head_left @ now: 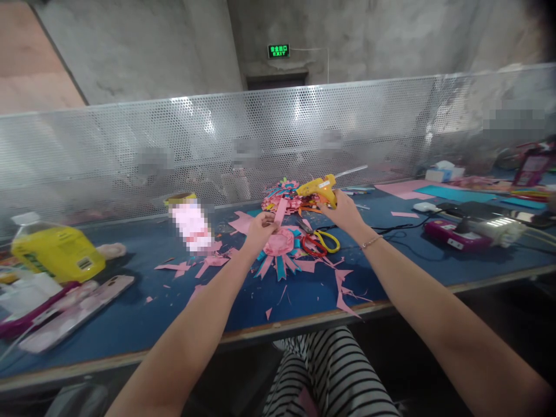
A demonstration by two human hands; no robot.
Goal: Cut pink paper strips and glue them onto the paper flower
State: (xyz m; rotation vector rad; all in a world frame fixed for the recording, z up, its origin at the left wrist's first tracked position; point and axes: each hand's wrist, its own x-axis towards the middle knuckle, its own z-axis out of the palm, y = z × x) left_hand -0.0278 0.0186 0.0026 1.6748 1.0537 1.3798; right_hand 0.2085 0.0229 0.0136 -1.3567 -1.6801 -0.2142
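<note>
My right hand (345, 211) is closed round the handle of a yellow hot glue gun (319, 186), a clear glue stick jutting from its back end. The gun's nozzle points left, toward a strip of pink paper (282, 212). That strip stands up from the fingers of my left hand (262, 225), which pinch its lower end. Just below lies a pink and blue paper rosette (278, 243) with pointed tails, flat on the table. Scissors with red and yellow handles (320, 243) rest at its right. Behind sits a pile of finished-looking paper rosettes (282, 194).
Pink paper scraps (345, 289) litter the blue table (252, 310). At left are a yellow liquid jug (56, 246) and a phone (78, 313); another phone (191, 223) stands upright. A power strip (458, 234) with cords lies right. A perforated metal screen (369, 127) runs behind.
</note>
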